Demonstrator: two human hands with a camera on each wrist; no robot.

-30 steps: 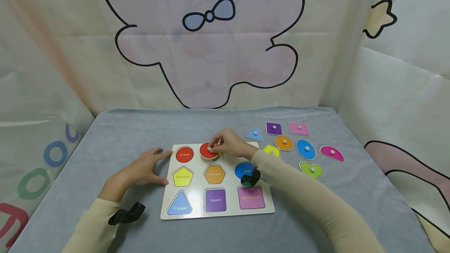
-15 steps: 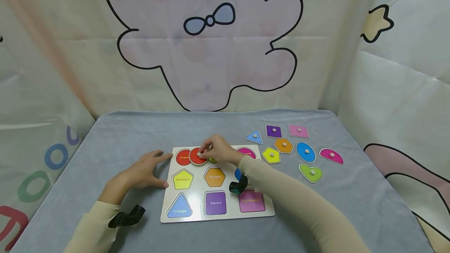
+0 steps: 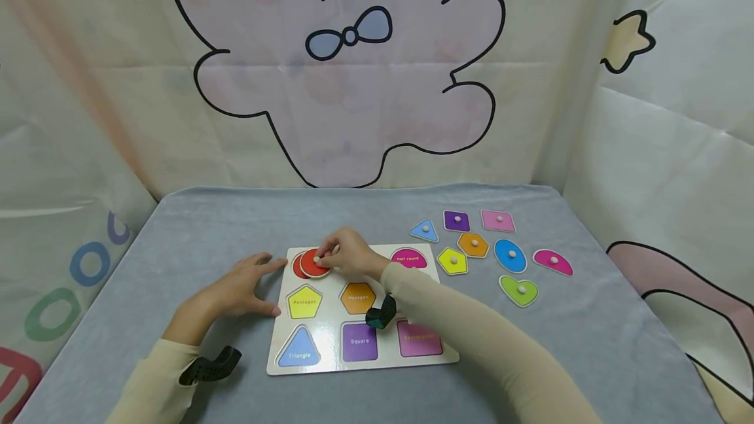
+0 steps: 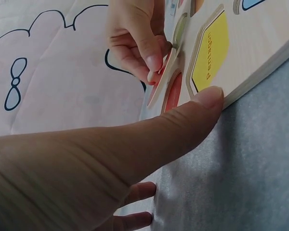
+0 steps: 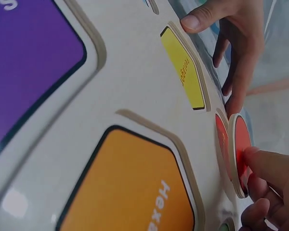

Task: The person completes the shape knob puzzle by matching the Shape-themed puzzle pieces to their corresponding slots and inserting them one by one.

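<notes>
My right hand (image 3: 349,252) pinches the small knob of a red circular puzzle piece (image 3: 313,265). In the head view the piece overlaps the red round recess at the top left of the wooden shape board (image 3: 330,327). The right wrist view has the red piece (image 5: 242,154) tilted, partly over that recess (image 5: 222,139). My left hand (image 3: 235,285) rests at the board's left edge with fingers spread. Its thumb (image 4: 188,113) touches the edge beside the yellow Pentagon recess (image 4: 213,53). The right hand and forearm hide part of the board's top and right side.
Several knobbed pieces lie right of the board: blue triangle (image 3: 425,231), purple square (image 3: 456,220), pink rectangle (image 3: 497,220), orange hexagon (image 3: 473,245), yellow pentagon (image 3: 452,261), blue oval (image 3: 510,256), magenta half round (image 3: 553,262) and green heart (image 3: 519,291). Grey cloth (image 3: 224,221) covers the table.
My right hand has moved left along the board's top row with the red circular piece, from the second recess to the first. The left hand stays at the board's edge.
</notes>
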